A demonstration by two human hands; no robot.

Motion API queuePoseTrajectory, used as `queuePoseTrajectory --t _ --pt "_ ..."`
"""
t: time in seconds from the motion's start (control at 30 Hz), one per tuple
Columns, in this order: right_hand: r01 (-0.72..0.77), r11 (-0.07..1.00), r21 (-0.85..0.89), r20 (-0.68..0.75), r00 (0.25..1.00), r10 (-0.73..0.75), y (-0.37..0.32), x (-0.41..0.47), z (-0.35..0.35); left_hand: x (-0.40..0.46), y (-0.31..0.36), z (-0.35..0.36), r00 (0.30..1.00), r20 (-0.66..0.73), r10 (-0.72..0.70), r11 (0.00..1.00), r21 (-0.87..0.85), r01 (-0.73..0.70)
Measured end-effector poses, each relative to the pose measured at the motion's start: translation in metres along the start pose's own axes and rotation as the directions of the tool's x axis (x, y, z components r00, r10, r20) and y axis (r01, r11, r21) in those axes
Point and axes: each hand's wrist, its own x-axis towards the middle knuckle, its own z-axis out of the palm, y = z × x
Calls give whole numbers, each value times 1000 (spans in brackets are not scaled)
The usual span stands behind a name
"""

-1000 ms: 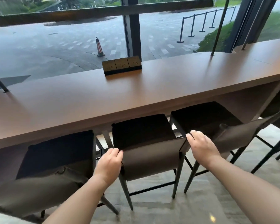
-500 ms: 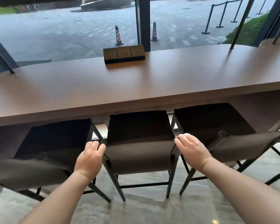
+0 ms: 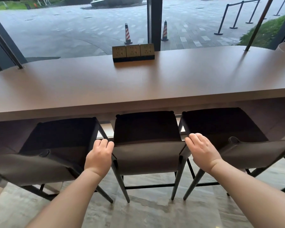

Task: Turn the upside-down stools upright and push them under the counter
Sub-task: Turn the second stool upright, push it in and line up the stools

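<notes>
Three upright stools with black seats and low grey-brown backrests stand side by side at the long brown counter (image 3: 138, 86). The middle stool (image 3: 146, 129) has the front of its seat under the counter's edge. My left hand (image 3: 99, 155) grips the left end of its backrest. My right hand (image 3: 201, 149) lies over the right end, fingers curled on the top edge. The left stool (image 3: 56, 137) and the right stool (image 3: 220, 125) flank it, their seats also partly under the counter.
A block of three power sockets (image 3: 133, 52) sits on the counter's far side. Thin metal rods (image 3: 253, 30) rise from the counter by the window. The stools' black legs stand close together on the pale stone floor (image 3: 146, 211).
The middle stool has slid forward toward the counter with both hands on its backrest. The view has shifted left and closer to the counter.
</notes>
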Motion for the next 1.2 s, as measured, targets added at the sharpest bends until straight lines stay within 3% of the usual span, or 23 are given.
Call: queuePoseTrajectory --t 0.4,0.77,1.2 --pt "-135 991 11 63 989 134 -15 2 -4 3 1 -9 995 100 -7 1000 -3 7" --pt "-77 997 2 33 996 77 -12 5 -2 10 -2 -9 989 149 17 999 47 -25" --pt "-17 999 -29 26 999 18 -11 7 -1 11 -10 1 995 63 72 995 68 -76"
